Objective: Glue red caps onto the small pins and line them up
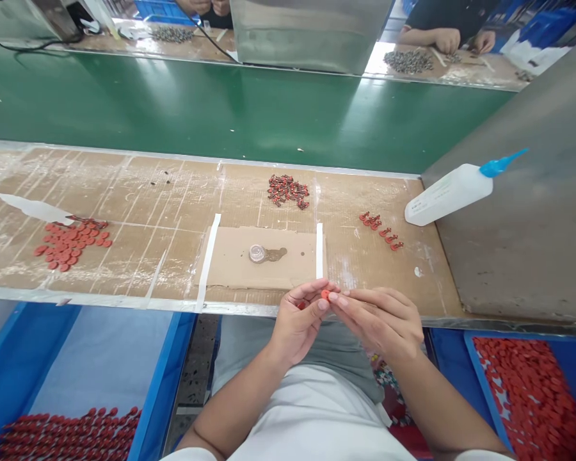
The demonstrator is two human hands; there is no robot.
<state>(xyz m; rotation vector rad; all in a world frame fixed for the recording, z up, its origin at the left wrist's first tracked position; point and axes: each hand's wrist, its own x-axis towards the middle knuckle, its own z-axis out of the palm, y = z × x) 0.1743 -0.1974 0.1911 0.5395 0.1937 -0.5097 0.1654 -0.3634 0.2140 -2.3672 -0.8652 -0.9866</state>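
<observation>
My left hand [297, 320] and my right hand [381, 320] meet over the table's front edge. Between their fingertips is a small round red plastic piece [325, 294], pinched from both sides. A bit of red also shows inside the curled fingers of my left hand, mostly hidden. Just beyond the hands lies a taped cardboard sheet [230, 269] with a small clear round dish [256, 253] and a wet brown stain beside it. To the right, several red pieces with dark stems [384, 233] lie in a slanting row.
A pile of dark-and-red small parts [288, 191] lies behind the cardboard. Red discs [70, 243] are heaped at left. A white squeeze bottle [448, 194] leans by the metal wall [523, 224]. Blue bins [160, 384] below hold red parts. Co-workers' hands [448, 41] work beyond the green belt [269, 115].
</observation>
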